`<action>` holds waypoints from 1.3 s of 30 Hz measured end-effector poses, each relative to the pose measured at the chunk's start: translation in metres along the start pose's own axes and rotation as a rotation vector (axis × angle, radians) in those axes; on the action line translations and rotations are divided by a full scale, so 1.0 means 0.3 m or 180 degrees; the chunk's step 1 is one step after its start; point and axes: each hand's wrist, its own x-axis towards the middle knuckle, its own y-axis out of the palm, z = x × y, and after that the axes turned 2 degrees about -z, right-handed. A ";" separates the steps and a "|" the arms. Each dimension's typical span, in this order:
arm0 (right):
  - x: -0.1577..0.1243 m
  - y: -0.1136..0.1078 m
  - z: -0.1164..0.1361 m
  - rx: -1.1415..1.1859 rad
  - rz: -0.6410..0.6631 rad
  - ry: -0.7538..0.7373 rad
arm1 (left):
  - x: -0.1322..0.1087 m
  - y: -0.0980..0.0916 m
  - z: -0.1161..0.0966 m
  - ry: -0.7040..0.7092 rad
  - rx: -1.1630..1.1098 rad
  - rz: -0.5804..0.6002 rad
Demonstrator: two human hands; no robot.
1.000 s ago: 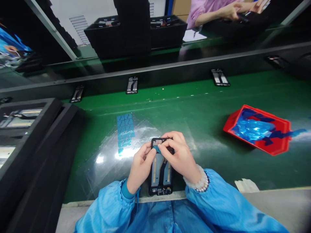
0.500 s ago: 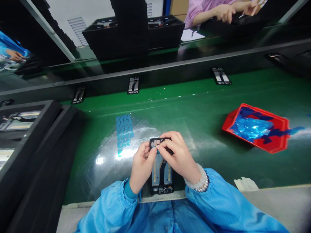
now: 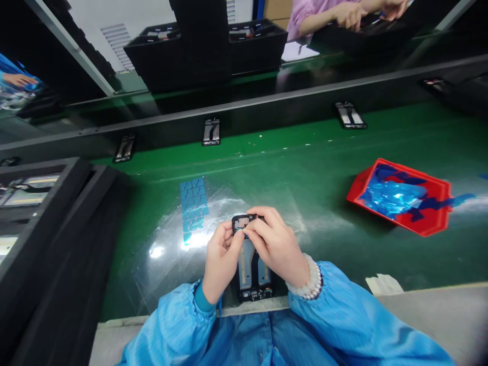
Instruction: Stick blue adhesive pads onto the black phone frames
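An opened phone body (image 3: 246,269) lies upright in front of me at the table's near edge, its inside facing up with a black flex cable down the middle. My left hand (image 3: 223,259) is closed on its upper left edge, thumb on top. Over the upper right part, my right hand (image 3: 276,244) has thumb and index finger pinched together beside my left thumb; what lies between those fingertips is hidden. Left of the phone, a sheet of blue die-cut stickers (image 3: 193,201) rests on clear film.
A red bin (image 3: 430,223) with crumpled blue film stands at right. Several phone bodies, one a phone body (image 3: 211,132) at centre, line the green belt. Black foam trays (image 3: 76,213) are stacked at left. A co-worker's hands (image 3: 351,16) show at the back.
Both hands stay at the phone's upper end, the right fingertips shifted very slightly. The upper end of the phone appears tipped a little. The whole view has drifted slightly.
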 end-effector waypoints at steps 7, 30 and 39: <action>-0.002 0.005 0.002 0.0109 -0.0050 -0.0037 | -0.004 0.005 -0.002 -0.0016 0.0014 -0.0106; 0.009 -0.018 0.058 0.0067 -0.0379 0.0203 | -0.041 0.016 0.002 0.0479 0.0255 -0.0222; 0.007 -0.026 0.084 -0.0143 -0.0584 0.0430 | -0.050 0.020 0.007 0.0718 0.0525 -0.0451</action>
